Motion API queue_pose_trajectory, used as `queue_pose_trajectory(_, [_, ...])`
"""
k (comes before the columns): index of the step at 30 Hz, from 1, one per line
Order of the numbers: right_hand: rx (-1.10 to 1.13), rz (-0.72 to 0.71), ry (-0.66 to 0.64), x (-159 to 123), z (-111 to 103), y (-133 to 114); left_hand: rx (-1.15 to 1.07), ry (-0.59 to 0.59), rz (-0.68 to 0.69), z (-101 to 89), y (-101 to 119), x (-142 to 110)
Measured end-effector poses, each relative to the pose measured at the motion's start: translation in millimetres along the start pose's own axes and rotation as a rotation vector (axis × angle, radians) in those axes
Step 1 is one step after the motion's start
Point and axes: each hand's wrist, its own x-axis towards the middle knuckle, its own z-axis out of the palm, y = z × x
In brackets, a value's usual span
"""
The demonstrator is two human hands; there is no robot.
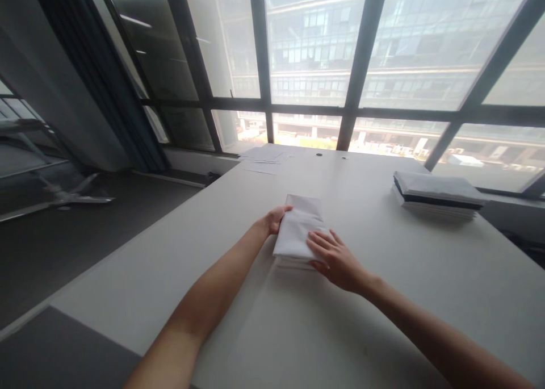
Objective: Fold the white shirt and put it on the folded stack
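Note:
A folded white cloth lies in several layers in the middle of the white table, its stacked folds showing at the near edge. At its left side, my left hand is closed on the edge, thumb on top and the other fingers mostly hidden. My right hand rests on the near right corner with fingers stretched flat over the top layer. Its thumb lies by the near edge.
A stack of folded white cloths with a dark layer stands at the right. Loose paper sheets lie at the far left of the table. Tall windows rise behind; a wheeled chair base is on the floor at left.

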Motion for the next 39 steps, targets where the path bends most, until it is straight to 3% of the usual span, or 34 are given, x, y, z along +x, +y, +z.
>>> queue_pose_trajectory(5, [-0.012, -0.068, -0.077, -11.5, 3.5, 7.8, 0.151, 0.124, 0.216, -6.4, 1.7, 0.4])
queue_pose_trajectory(10, [0.034, -0.112, -0.046, -20.3, 2.3, 21.5, 0.234, 0.169, 0.26, -4.1, -1.2, -2.5])
queue_pose_trajectory(15, [0.086, -0.11, -0.099, -48.8, -24.7, 61.8, 0.363, 0.087, 0.112, 3.2, 1.9, -33.7])
queue_pose_trajectory(17, [0.122, -0.046, -0.102, -67.2, -40.2, 82.5, 0.538, -0.009, -0.041, 3.2, 10.5, -50.9])
queue_pose_trajectory(18, [0.145, -0.004, -0.091, -75.9, -47.3, 91.4, 0.684, 0.0, -0.09, 3.2, 16.2, -57.7])
queue_pose_trajectory(21, [0.211, 0.119, -0.022, -90.1, -61.6, 105.8, 1.102, 0.328, 0.076, 10.1, 32.3, -64.2])
queue_pose_trajectory(23, [0.234, 0.218, 0.077, -84.6, -62.9, 104.2, 1.218, 0.534, 0.344, 25.5, 35.7, -56.0])
queue_pose_trajectory(24, [0.231, 0.281, 0.129, -77.3, -60.9, 100.8, 1.244, 0.556, 0.493, 36.9, 33.6, -48.8])
queue_pose_trajectory(26, [0.191, 0.424, 0.194, -57.3, -51.5, 90.8, 1.311, 0.448, 0.821, 63.8, 21.4, -30.0])
queue_pose_trajectory(28, [0.095, 0.564, 0.186, -36.5, -36.3, 79.8, 1.372, 0.172, 0.972, 89.7, 0.4, -8.2])
queue_pose_trajectory(30, [-0.021, 0.659, 0.123, -22.3, -18.3, 71.0, 1.4, 0.008, 0.943, 106.5, -24.1, 12.3])
queue_pose_trajectory(32, [-0.111, 0.676, 0.054, -17.9, -2.0, 66.3, 1.394, -0.074, 0.857, 110.8, -45.1, 27.6])
queue_pose_trajectory(35, [-0.18, 0.618, 0.028, -24.5, 11.3, 66.1, 1.349, -0.073, 0.777, 99.8, -58.4, 39.0])
queue_pose_trajectory(39, [-0.198, 0.601, 0.018, -32.2, 9.0, 67.5, 1.299, 0.024, 0.679, 74.4, -43.8, 45.0])
